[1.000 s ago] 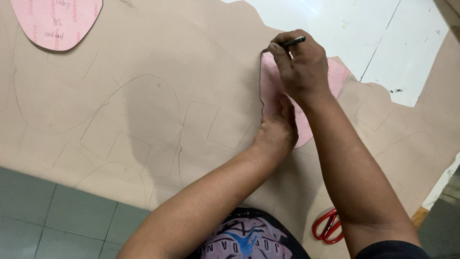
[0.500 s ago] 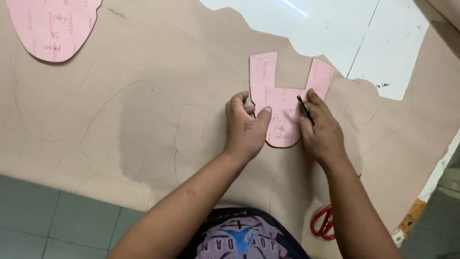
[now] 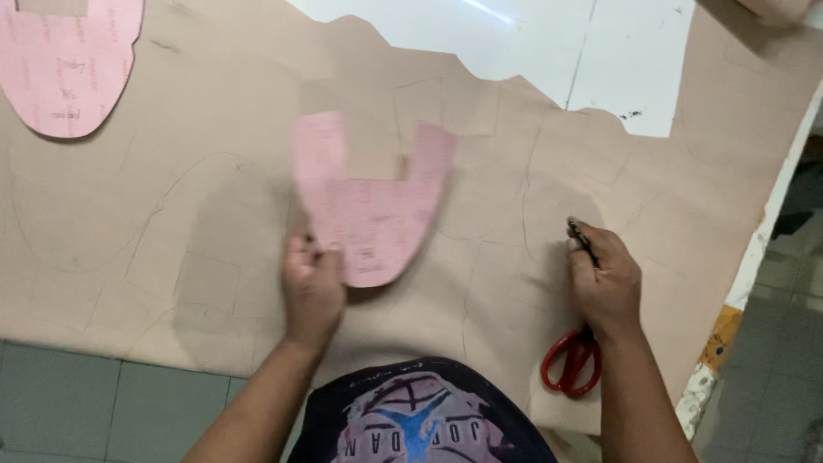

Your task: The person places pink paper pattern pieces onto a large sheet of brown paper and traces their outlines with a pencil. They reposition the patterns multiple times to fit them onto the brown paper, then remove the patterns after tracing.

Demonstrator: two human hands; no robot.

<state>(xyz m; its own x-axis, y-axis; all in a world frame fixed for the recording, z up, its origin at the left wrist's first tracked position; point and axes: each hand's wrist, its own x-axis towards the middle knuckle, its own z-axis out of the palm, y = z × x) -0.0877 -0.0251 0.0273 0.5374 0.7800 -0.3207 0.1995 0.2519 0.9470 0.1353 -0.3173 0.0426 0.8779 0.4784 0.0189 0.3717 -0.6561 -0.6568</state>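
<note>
My left hand (image 3: 310, 287) grips the lower left edge of a pink U-shaped paper pattern (image 3: 369, 201) and holds it lifted off a large beige sheet (image 3: 214, 214) with pencil outlines drawn on it. The pattern looks blurred from motion. My right hand (image 3: 605, 279) rests on the sheet further right, closed around a dark pen (image 3: 583, 240) whose tip points away from me.
Red-handled scissors (image 3: 570, 364) lie on the sheet just below my right hand. A second, rounded pink pattern (image 3: 69, 64) lies at the far left. White tabletop (image 3: 531, 43) shows beyond the sheet's cut edge. Grey floor tiles (image 3: 86, 403) lie below.
Both hands left the traced spot. My left hand picked the pink pattern up and carried it leftward. My right hand drew back to the right with the pen.
</note>
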